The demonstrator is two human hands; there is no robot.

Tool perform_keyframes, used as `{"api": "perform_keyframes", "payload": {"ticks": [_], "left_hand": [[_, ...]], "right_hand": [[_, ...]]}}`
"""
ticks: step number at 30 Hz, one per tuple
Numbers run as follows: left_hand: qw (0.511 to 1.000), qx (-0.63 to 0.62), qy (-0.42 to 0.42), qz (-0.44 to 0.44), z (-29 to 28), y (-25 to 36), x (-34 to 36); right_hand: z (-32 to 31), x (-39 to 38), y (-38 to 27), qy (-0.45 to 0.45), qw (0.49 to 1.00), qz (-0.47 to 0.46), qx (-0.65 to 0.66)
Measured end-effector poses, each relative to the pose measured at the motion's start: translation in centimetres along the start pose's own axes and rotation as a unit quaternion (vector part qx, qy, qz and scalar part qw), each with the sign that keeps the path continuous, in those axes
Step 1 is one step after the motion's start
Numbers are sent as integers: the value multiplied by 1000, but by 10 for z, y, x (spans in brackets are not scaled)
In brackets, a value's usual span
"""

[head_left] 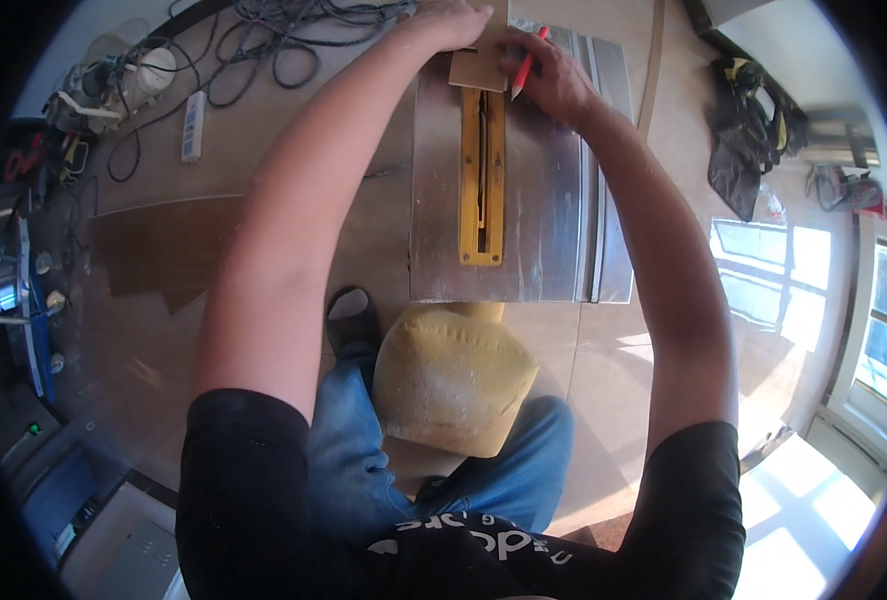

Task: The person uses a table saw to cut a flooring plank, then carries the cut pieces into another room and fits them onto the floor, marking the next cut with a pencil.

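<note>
A metal saw table (539, 220) with a long yellow slotted insert (469, 215) stands in front of me. A narrow tan board (477, 72) lies over the far end of the insert. At the far edge, my left hand (452, 25) is closed at the board's left side, its fingers partly cut off by the top of the picture. To the right of the board, my right hand (561, 85) is closed around a red pencil (530, 62). The pencil's tip points down toward the table, close to the board's near right corner.
A yellow dusty rounded part (454, 375) juts toward me between my knees. Coiled dark cable (294, 40) and a white power strip (194, 127) lie on the floor at left, above a brown panel (164, 245). A black bag (744, 130) sits at right.
</note>
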State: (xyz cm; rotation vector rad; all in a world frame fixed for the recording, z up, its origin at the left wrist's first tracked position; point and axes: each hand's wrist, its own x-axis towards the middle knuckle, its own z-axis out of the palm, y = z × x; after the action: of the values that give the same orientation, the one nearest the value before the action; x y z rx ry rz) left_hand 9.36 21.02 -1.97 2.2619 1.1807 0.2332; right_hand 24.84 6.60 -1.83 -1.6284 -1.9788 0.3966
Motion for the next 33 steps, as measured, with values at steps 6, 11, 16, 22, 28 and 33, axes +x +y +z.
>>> {"api": "perform_keyframes", "payload": {"ticks": [6, 11, 16, 22, 28, 33], "left_hand": [[997, 63, -11, -36, 10, 0, 70], [990, 105, 90, -23, 16, -43, 100], [985, 31, 152, -73, 24, -15, 80], [982, 25, 162, -97, 10, 11, 63], [984, 42, 141, -96, 4, 8, 61], [974, 22, 172, -143, 2, 11, 56]], "right_hand": [[-2, -2, -3, 10, 999, 22, 31], [8, 9, -14, 53, 998, -34, -8], [11, -5, -2, 50, 996, -51, -50], [8, -8, -2, 71, 989, -85, -94], [7, -7, -9, 28, 993, -55, -101], [2, -5, -15, 15, 997, -54, -53]]}}
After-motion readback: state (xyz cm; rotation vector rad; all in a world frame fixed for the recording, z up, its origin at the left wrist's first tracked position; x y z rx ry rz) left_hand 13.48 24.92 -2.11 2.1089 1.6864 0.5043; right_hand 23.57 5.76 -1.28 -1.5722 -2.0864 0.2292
